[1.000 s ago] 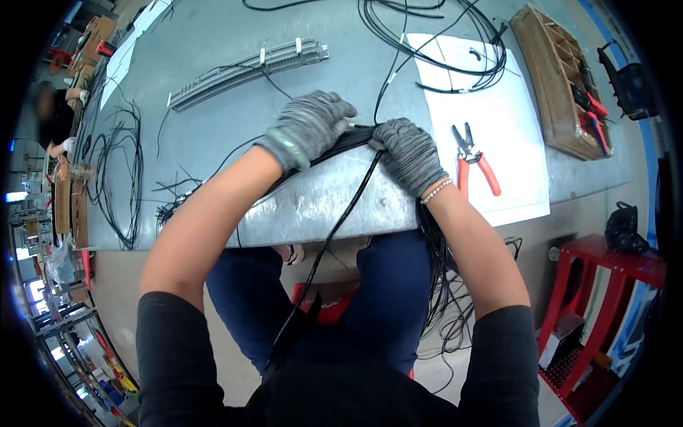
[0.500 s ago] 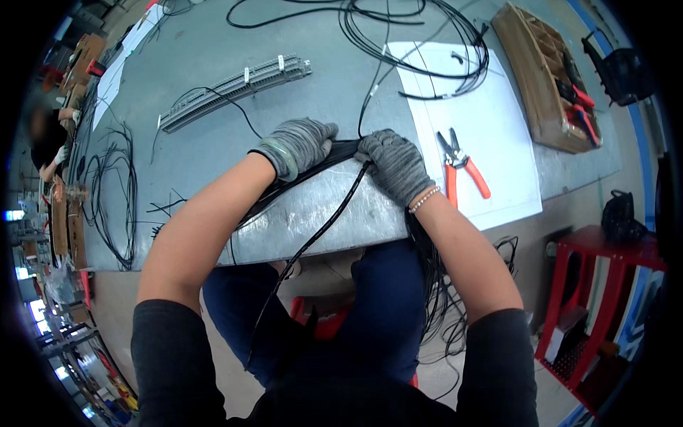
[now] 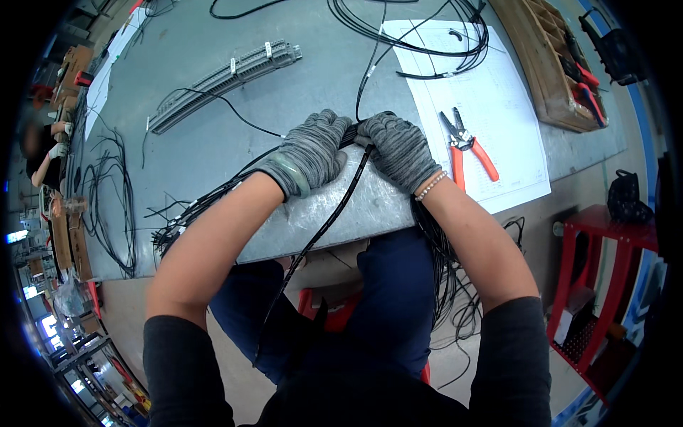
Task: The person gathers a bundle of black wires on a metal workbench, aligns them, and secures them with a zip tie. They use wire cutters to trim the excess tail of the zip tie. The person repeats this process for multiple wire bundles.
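Observation:
A bundle of black wires runs across the near part of the metal table, its loose ends fanned out at the left. My left hand, in a grey knit glove, is closed around the bundle. Close to its right, my right hand, gloved alike, grips the same bundle. From beneath the right fingers a black spiral-patterned strip, like spiral wrap, hangs over the table edge toward my lap. Past the right hand the wires drop off the edge. One thin wire leads away from between the hands.
Red-handled wire strippers lie on a printed sheet at the right. Behind are coiled black cable and a grey terminal-block strip. A wooden tool box stands far right, a red stand below it. Another person works far left.
My left hand has slid right along the bundle, closer to my right hand, and less wire shows between them. More of the fanned wire ends show at left. The view has shifted slightly.

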Demonstrator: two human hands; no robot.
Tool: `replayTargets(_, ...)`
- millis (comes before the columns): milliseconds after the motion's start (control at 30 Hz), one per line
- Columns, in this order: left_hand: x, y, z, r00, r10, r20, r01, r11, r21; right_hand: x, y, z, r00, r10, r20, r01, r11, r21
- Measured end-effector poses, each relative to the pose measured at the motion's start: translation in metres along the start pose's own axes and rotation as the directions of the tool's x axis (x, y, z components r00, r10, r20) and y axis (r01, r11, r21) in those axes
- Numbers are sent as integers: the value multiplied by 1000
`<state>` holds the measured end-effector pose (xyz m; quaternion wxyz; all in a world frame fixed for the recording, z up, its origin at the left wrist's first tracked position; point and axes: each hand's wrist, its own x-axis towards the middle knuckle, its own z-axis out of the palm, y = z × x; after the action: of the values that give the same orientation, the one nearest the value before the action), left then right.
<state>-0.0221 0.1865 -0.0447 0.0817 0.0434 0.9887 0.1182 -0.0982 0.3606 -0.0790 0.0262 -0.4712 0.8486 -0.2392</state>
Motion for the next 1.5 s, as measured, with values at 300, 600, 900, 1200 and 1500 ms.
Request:
replayTargets(300, 10, 13, 11, 998, -55, 34, 48, 985, 168, 0, 3, 2, 999, -18, -52, 20, 999, 48)
replayTargets(600, 24, 7, -2, 1000, -4, 13, 3, 994, 106, -5, 13, 7, 992, -48, -115, 53, 998, 37)
replayTargets(900, 33, 0, -1, 992, -38, 117, 50, 994, -102, -4, 9, 2, 986, -20, -167, 40, 992, 118)
replayTargets(1200, 47, -6, -17, 913, -130, 387, 300, 856, -421, -7, -2, 6, 999, 43, -29, -44, 998, -41)
replayTargets(1500, 45, 2, -13, 942, -195, 273, 273, 919, -286, -10, -3, 10, 996, -45, -79, 34, 990, -135)
